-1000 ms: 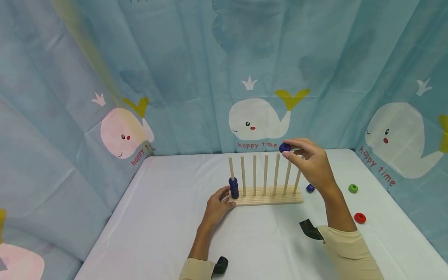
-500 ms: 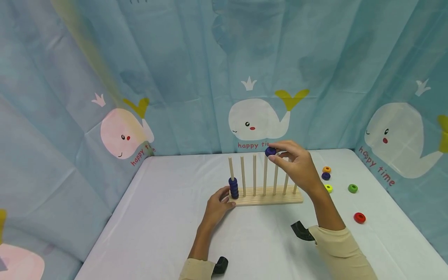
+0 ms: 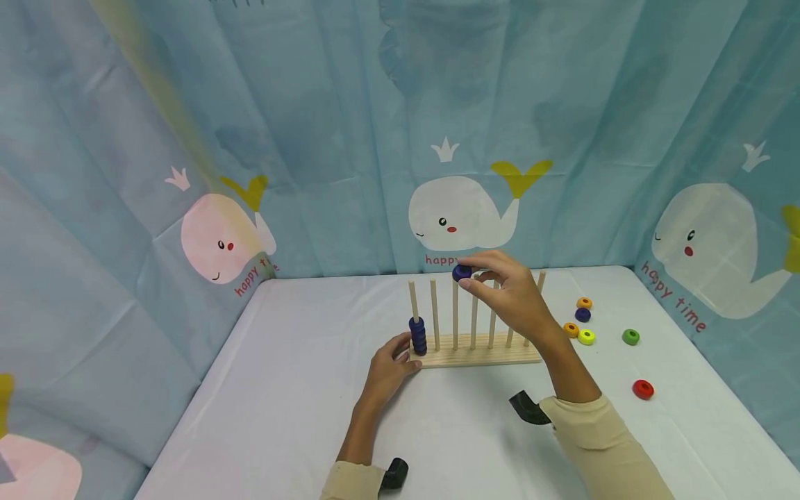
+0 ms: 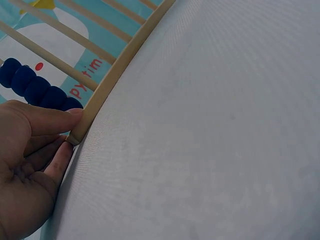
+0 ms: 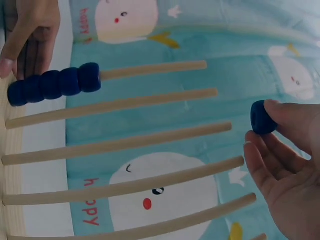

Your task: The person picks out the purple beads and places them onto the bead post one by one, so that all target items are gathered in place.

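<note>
A wooden peg rack (image 3: pixel 475 357) stands on the white table, with several upright pegs on its base. Several dark blue beads (image 3: pixel 417 336) are stacked low on its leftmost peg. At that end, my left hand (image 3: pixel 384 371) grips the base corner between thumb and fingers; the left wrist view shows the thumb (image 4: pixel 52 121) along the base edge. My right hand (image 3: pixel 515 295) pinches a single blue bead (image 3: pixel 462 273) high up, at the tops of the pegs. From the right wrist, this bead (image 5: pixel 262 118) appears apart from the peg tips, and part of its hole shows.
Loose beads lie right of the rack: two orange (image 3: pixel 584 303), a blue bead (image 3: pixel 582 315), a yellow bead (image 3: pixel 586 337), a green bead (image 3: pixel 630 337) and a red bead (image 3: pixel 643 389). A blue curtain (image 3: pixel 325 139) with whale prints hangs behind the table.
My right hand has carried the blue bead leftward over the pegs, uncovering the orange, yellow and blue beads on the table. The left hand stays at the rack's end.
</note>
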`<state>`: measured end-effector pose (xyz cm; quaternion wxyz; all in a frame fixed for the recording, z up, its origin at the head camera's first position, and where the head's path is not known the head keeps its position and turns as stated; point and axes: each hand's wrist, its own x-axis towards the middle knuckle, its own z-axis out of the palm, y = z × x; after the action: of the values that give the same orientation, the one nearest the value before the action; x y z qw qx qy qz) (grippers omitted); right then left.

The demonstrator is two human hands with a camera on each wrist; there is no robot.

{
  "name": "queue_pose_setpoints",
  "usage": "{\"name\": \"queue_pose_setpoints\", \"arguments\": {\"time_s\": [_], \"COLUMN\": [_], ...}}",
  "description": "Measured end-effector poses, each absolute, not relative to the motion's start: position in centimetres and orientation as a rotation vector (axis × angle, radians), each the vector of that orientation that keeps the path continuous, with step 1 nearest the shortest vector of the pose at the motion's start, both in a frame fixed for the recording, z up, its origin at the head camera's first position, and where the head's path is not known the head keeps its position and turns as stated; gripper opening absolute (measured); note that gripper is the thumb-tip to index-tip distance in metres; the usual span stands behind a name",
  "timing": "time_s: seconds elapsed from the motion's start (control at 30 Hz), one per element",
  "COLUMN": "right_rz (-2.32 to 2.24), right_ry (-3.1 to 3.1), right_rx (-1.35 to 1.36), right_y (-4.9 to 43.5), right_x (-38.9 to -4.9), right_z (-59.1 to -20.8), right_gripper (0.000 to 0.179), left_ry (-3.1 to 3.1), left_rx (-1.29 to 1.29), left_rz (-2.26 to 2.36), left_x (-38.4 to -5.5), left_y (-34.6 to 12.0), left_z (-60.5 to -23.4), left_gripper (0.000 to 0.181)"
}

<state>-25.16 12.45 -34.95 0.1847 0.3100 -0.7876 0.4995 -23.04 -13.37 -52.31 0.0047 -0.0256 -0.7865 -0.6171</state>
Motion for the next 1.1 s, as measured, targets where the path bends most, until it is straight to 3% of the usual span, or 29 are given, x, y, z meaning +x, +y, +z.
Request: {"name": "queue_pose_setpoints", "arguments": {"time_s": [1.1], "right_rz": [1.334], "right_ry": [-2.222], "right_rx": [0.997], "right_y": [8.1], "right_x": [-25.3], "right_z": [-34.6], "right_gripper": [0.037], "left_ry": [-2.466], "left_rx": [-0.117], "left_rz": [-1.912], "left_x": [-23.0], "left_y": [-13.5], "left_z": [-52.4], "left_gripper": [0.066]}}
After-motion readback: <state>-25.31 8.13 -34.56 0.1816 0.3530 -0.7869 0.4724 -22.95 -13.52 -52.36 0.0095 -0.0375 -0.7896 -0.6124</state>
